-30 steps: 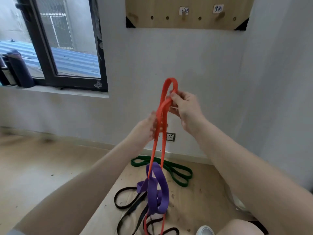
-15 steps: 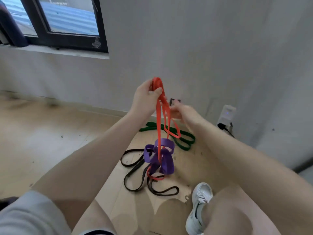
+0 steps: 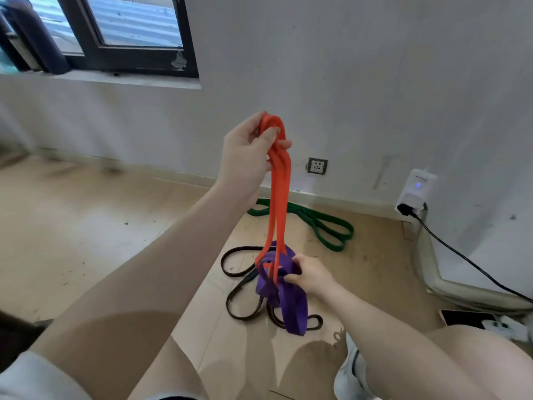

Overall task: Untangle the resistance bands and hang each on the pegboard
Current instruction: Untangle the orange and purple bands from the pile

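Two hands work one tangle. The left hand (image 3: pixel 248 153) grips the orange band (image 3: pixel 278 203) at its top loop; the band hangs vertically. Directly below, the right hand (image 3: pixel 310 274) pinches the purple band (image 3: pixel 290 306) knotted around its lower end, above the floor.

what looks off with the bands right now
The orange band, hanging from the left hand, is threaded through the purple band that the right hand grips. They're tangled together.

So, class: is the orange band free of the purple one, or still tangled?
Still tangled: the orange band threads through the purple band loops.
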Tool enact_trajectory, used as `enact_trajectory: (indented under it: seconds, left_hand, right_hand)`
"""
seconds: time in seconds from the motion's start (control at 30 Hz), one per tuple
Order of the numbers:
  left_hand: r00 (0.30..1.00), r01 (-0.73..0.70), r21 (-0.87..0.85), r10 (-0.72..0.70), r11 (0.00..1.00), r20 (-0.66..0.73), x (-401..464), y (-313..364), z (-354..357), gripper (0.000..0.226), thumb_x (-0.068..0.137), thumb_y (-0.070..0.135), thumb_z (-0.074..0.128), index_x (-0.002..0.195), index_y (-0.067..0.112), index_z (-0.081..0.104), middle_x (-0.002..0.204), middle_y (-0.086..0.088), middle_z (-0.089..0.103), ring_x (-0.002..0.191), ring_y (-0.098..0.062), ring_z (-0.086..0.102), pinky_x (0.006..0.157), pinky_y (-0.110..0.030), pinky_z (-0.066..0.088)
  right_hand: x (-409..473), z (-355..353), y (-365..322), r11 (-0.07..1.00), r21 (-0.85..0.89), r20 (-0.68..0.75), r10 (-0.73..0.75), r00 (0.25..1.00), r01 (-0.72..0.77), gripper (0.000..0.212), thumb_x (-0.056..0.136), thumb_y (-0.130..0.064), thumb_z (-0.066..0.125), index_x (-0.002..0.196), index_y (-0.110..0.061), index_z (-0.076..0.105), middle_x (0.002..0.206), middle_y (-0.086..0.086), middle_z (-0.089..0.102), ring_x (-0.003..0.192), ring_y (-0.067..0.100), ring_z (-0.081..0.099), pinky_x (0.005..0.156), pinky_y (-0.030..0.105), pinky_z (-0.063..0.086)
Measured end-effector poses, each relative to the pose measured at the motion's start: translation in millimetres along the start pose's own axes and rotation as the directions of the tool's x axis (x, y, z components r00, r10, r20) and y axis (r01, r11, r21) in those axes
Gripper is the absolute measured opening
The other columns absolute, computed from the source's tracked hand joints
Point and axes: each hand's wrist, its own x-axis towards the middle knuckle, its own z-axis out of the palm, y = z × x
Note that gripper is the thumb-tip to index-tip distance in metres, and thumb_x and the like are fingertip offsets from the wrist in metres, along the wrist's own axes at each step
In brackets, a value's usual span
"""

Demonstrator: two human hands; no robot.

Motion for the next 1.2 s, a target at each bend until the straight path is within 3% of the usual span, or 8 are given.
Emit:
enact_trajectory:
  seconds: [0.17,0.4,0.47,0.57,0.8,1.0,1.13,1.2]
  left_hand:
    - [0.998,0.006,0.177,-0.018,0.984,0.067,-9.0,-19.4,-18.7,0.040,0.094,0.006,0.050,0.134,0.008,0.047,0.089,0.000,0.061,0.073,-0.006,0.065,0.074,-0.029,0.058]
    - [0.978,0.080,0.115,-0.101,0.990,0.182,-25.3,-30.7,-16.1,0.038,0.095,0.002,0.045,0.132,0.010,0.048,0.088,0.002,0.062,0.071,-0.008,0.064,0.064,-0.022,0.056]
    - [0.981,0.060,0.093,-0.076,0.994,0.179,-25.7,-23.8,-14.2,0.036,0.095,0.003,0.046,0.131,0.010,0.049,0.085,0.003,0.063,0.072,-0.008,0.065,0.069,-0.028,0.057]
    - [0.993,0.067,-0.008,-0.066,0.998,0.100,-17.3,-12.6,-13.5,0.036,0.095,0.003,0.047,0.131,0.006,0.049,0.085,0.000,0.063,0.077,-0.013,0.066,0.078,-0.038,0.057]
    - [0.998,0.047,-0.190,-0.039,0.981,0.049,5.6,28.1,12.7,0.036,0.094,-0.002,0.048,0.129,-0.001,0.047,0.089,-0.010,0.059,0.074,-0.018,0.064,0.082,-0.044,0.056]
    - [1.000,0.024,-0.307,-0.026,0.951,-0.004,19.3,53.7,25.0,0.035,0.094,-0.001,0.047,0.129,-0.002,0.046,0.095,-0.014,0.059,0.075,-0.018,0.064,0.077,-0.041,0.058]
    - [0.998,0.055,-0.290,-0.064,0.956,-0.020,16.4,46.8,22.1,0.036,0.094,-0.001,0.047,0.131,0.000,0.046,0.101,-0.016,0.059,0.078,-0.018,0.064,0.079,-0.042,0.057]
    - [0.997,0.072,-0.276,-0.079,0.958,-0.017,12.2,40.5,24.5,0.036,0.094,-0.001,0.047,0.130,-0.001,0.046,0.104,-0.017,0.058,0.078,-0.019,0.064,0.080,-0.041,0.057]
  right_hand:
    - [-8.0,-26.1,-27.4,0.857,0.515,-0.109,0.079,0.991,-0.012,0.014,0.085,-0.022,0.066,0.094,-0.015,0.059,0.081,-0.002,0.064,0.076,0.014,0.064,0.060,0.023,0.053]
    - [-12.4,-47.4,-74.7,0.609,0.786,-0.153,0.017,0.988,0.111,0.023,0.084,-0.016,0.068,0.100,0.000,0.062,0.097,0.012,0.066,0.092,0.026,0.067,0.065,0.026,0.057]
    - [-12.6,-47.6,-73.9,0.615,0.779,-0.258,0.140,0.956,0.121,0.017,0.084,-0.018,0.068,0.086,-0.005,0.058,0.088,0.007,0.063,0.085,0.026,0.068,0.058,0.023,0.056]
    - [-14.4,-49.6,-61.4,0.634,0.763,-0.319,0.195,0.928,0.129,0.043,0.081,-0.015,0.071,0.111,-0.015,0.040,0.097,0.010,0.061,0.083,0.024,0.069,0.055,0.022,0.056]
    - [-21.5,-50.8,-33.4,0.941,0.229,-0.190,-0.209,0.959,0.251,0.025,0.091,-0.023,0.058,0.115,-0.029,0.061,0.090,-0.010,0.059,0.088,0.012,0.059,0.077,0.025,0.048]
    - [-21.3,-55.0,-40.5,0.775,0.565,-0.237,-0.176,0.956,0.283,0.018,0.087,-0.019,0.063,0.098,-0.032,0.061,0.110,-0.001,0.056,0.107,0.023,0.058,0.093,0.035,0.049]
    - [-26.7,-49.6,-37.8,0.824,0.531,-0.167,-0.127,0.978,0.198,0.080,0.077,-0.018,0.074,0.141,-0.028,0.026,0.123,-0.003,0.052,0.104,0.016,0.060,0.083,0.031,0.052]
    - [-28.4,-41.5,-39.9,0.881,0.377,-0.320,-0.165,0.933,0.285,0.078,0.077,-0.023,0.075,0.141,-0.024,0.031,0.127,-0.012,0.043,0.109,0.007,0.050,0.088,0.023,0.045]
